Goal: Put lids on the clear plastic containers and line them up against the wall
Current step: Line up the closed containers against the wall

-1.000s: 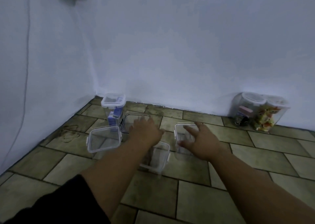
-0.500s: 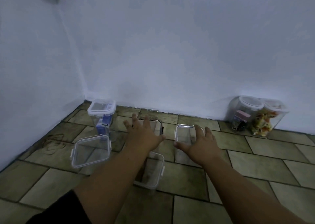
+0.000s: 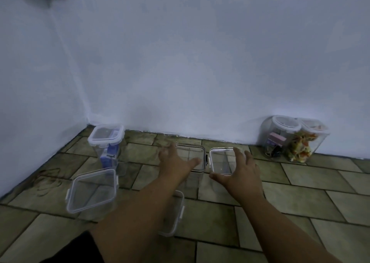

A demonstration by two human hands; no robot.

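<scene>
1. Clear lidded container (image 3: 106, 142): holds blue contents and is stood in the corner against the wall (image 3: 200, 82). The other containers are left out on the tiled floor (image 3: 300, 198), apart from the wall.
2. Dark-rimmed container (image 3: 192, 152): is found under the left grip (image 3: 176, 162), just beside the clear-rimmed container (image 3: 221, 160).
3. Left grip: released, with fingers spread flat over the rim; nothing is grasped.
4. Right grip (image 3: 240, 170): released, with the thumb laid at the clear-rimmed container's near edge and the fingers held straight along its right side. Contact cannot be told.
5. Forearms: both are stretched forward, palms down.
6. Handling note: it is judged that each lid is best squared over its rim before the clips are pressed. The containers are then best slid level to the wall, so that none is tipped.
</scene>
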